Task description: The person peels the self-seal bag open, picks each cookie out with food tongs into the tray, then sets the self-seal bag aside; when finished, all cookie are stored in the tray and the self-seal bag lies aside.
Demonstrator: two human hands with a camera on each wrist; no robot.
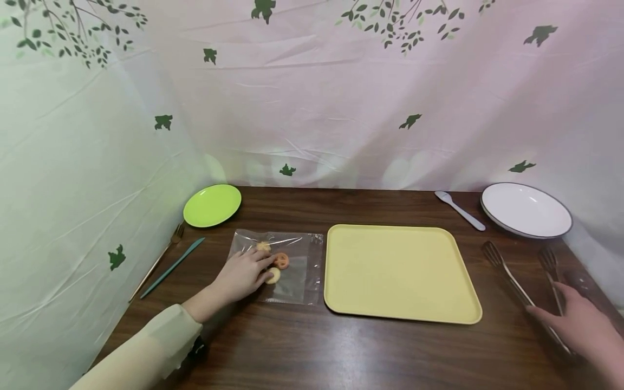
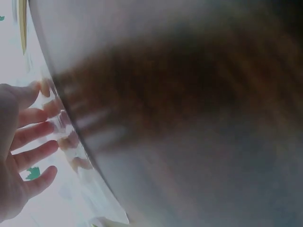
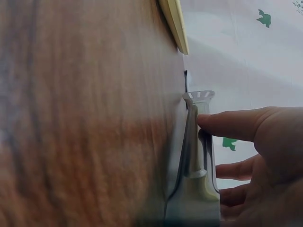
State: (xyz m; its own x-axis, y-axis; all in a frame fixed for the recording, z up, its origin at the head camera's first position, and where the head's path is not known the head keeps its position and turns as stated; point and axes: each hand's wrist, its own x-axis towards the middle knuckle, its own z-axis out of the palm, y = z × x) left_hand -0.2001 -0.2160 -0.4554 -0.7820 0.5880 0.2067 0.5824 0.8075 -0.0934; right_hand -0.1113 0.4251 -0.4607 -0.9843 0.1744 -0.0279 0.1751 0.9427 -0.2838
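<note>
In the head view, my left hand lies over a clear plastic bag, left of centre. Its fingers are spread and fairly straight. By the fingertips are a pale flower-shaped biscuit, an orange-brown biscuit with holes and a round pale biscuit; they look to be inside the bag. At the far right, my right hand holds metal tongs low at the table, their arms spread apart. The right wrist view has the thumb against one arm of the tongs, the other fingers partly hidden behind.
A yellow tray occupies the middle of the wooden table. Behind on the left are a green plate, a fork and a teal knife. A white dish and a pale spoon lie back right, near the cloth wall.
</note>
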